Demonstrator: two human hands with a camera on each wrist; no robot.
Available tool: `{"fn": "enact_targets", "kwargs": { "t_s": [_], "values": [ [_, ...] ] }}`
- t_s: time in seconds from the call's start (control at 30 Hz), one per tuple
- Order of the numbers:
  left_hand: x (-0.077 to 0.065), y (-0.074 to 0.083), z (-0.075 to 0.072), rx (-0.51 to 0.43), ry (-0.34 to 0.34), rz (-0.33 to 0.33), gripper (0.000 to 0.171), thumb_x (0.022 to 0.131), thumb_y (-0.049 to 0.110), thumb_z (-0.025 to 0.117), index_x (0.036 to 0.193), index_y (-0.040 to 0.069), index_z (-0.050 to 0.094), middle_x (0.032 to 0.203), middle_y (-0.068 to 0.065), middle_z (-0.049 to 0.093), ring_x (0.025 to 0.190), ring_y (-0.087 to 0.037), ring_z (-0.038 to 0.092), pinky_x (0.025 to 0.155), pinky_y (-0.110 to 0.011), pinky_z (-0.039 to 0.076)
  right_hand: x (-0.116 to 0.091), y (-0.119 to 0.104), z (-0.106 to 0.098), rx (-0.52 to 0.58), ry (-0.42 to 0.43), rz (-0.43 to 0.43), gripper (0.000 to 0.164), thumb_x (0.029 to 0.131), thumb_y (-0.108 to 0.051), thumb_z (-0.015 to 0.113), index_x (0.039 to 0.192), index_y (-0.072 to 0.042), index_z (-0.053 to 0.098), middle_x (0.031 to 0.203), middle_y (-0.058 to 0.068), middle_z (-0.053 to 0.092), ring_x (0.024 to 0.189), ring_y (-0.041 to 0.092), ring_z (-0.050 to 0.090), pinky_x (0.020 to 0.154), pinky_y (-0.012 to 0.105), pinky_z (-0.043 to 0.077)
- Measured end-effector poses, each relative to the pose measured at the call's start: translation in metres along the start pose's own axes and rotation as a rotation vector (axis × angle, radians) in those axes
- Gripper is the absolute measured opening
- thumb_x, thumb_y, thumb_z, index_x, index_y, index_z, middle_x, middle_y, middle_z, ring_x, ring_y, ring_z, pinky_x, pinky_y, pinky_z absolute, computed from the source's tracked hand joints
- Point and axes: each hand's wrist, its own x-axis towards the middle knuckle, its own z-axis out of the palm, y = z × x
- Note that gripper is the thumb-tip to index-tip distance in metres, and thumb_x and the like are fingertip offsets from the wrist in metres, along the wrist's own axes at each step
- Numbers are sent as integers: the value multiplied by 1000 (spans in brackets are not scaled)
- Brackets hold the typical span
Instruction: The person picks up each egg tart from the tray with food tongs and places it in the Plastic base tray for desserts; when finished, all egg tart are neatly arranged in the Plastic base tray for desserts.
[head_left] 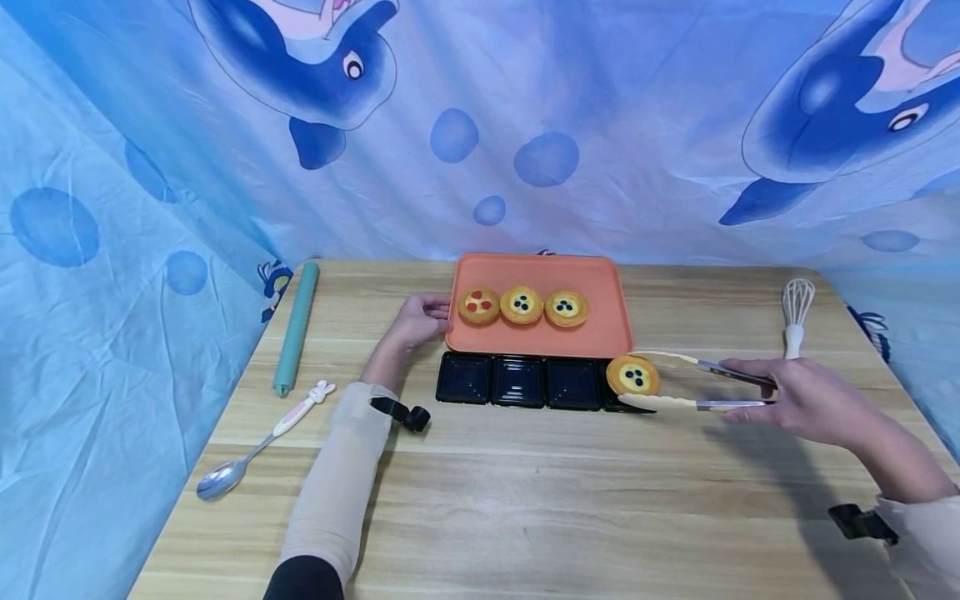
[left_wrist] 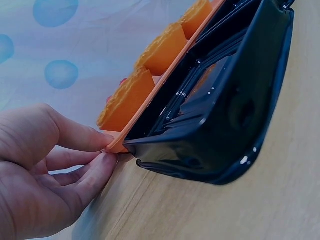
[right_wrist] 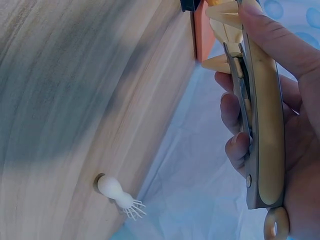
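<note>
the tray [head_left: 611, 300] is coral orange, the container [head_left: 517, 382] black; the tarts [head_left: 566, 308] are golden, dotted red or near-black; the tongs [head_left: 671, 402] cream and silver, the desk [head_left: 525, 492] pale wood-grained, the backdrop [head_left: 637, 108] dolphin-printed blue.

In the head view, the tart [head_left: 632, 375] hides most of the 3 o'clock compartment of the black tray [head_left: 517, 383]; contact is unclear. The edge cuts off the dolphins [head_left: 322, 92] at 11 and 1 o'clock. The left wrist view crops the left hand [left_wrist: 47, 192] at 8 o'clock, the right wrist view the right hand [right_wrist: 302, 140] at 3.
</note>
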Motion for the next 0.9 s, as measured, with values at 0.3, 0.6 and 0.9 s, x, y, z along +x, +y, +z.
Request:
{"fn": "enact_targets", "kwargs": {
  "t_s": [0.3,0.6,0.9],
  "values": [
    [-1,0,0,0,-9,6,56,81,-17,64,135,-7,53,121,-23,60,110,-31,58,85,-30,57,1,3,0,-31,-55,82,96,64,-48,90,137,4,55,83,2,62,64,11,47,49,26,37],
    [-1,0,0,21,-8,11,56,81,-15,65,135,-7,53,121,-23,61,111,-32,59,86,-31,57,2,4,-5,38,14,33,93,65,-38,92,138,5,53,83,2,61,60,6,44,47,25,37],
    [-2,-1,0,-6,-17,8,55,82,-16,62,135,-7,53,120,-23,60,111,-32,58,86,-33,57,32,-4,-26,37,101,-15,89,66,-31,93,138,4,54,75,-1,59,57,5,45,49,26,38]
  ]
}}
